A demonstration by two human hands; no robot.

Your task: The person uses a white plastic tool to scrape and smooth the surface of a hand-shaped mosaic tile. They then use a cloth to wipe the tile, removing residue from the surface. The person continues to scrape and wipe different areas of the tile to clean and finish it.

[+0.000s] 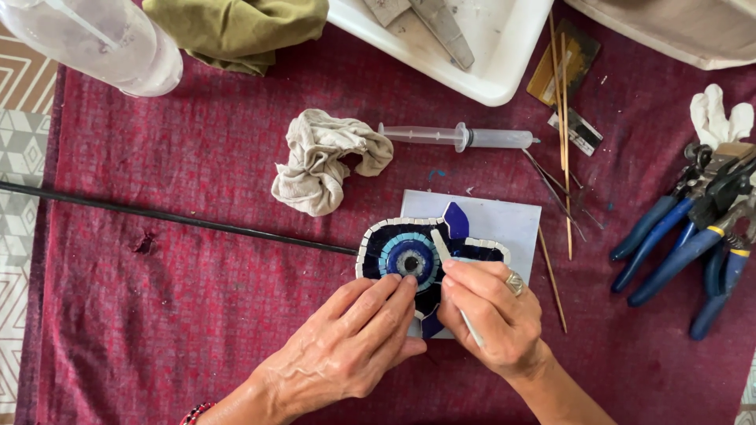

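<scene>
Left hand [358, 334] pressing mosaic piece [417, 256] edge, right hand [488, 303] gripping thin tool [453, 283] (bare cloth [157, 315] leftward)

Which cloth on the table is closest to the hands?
The crumpled beige rag, lying just above the mosaic the hands work on. The olive cloth sits farther off at the top edge.

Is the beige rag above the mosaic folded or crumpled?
Crumpled: the beige rag lies bunched in uneven folds on the red cloth, beside the syringe.
</scene>
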